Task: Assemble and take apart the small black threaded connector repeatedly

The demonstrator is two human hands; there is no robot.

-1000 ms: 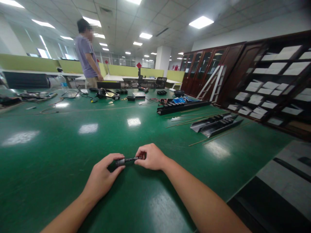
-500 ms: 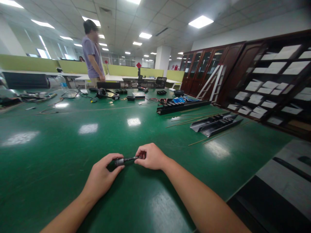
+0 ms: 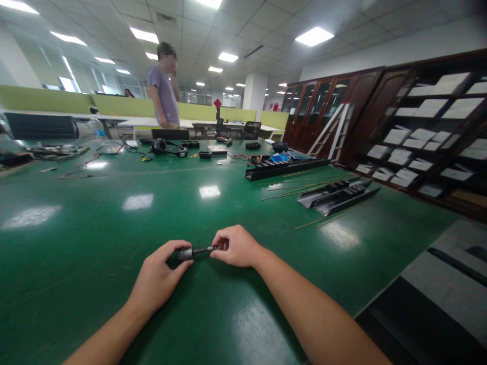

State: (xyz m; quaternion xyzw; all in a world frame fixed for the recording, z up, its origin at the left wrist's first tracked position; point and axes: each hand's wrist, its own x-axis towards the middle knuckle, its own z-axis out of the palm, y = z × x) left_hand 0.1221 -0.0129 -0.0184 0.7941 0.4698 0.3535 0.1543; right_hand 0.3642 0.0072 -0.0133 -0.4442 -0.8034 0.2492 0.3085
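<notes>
Between finger and thumb, my left hand grips a short grey metal cylinder that looks like a small motor. From its right end a thin dark stem or bundled lead runs sideways to my right hand. That hand is closed in a pinch on the far end of the dark lead, and its fingertips hide the tip. The piece lies roughly level, just over or on the green tabletop; which of the two I cannot tell.
Black metal channels and thin rods lie at the right. Another long black channel sits behind them, with blue pieces on it. Cables, a headset-like item and small black boxes line the far edge. A person stands beyond the table.
Both hands keep their grip; the cylinder and my left fingertips have shifted very slightly left. The person beyond the table has moved to the right and raised a hand toward the head.
</notes>
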